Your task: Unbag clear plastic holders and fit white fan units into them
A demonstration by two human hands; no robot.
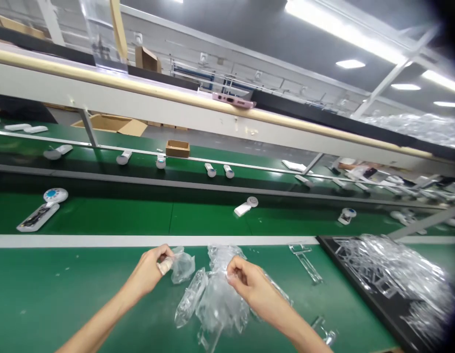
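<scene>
At the middle of the near green bench, my left hand is closed in a pinch, its thumb and fingers on a small crumpled clear plastic bag. One of its fingers has a pale wrap round it. My right hand pinches a bit of clear plastic at the edge of a heap of clear plastic bags. Another bagged clear piece lies just left of the heap. Part of the heap is hidden behind my right hand and forearm.
On the right stands a black tray full of clear plastic parts. Loose clear plastic frames lie beside it. Past the white rail, white handheld devices rest on a green conveyor belt. Overhead runs a shelf edge with a phone.
</scene>
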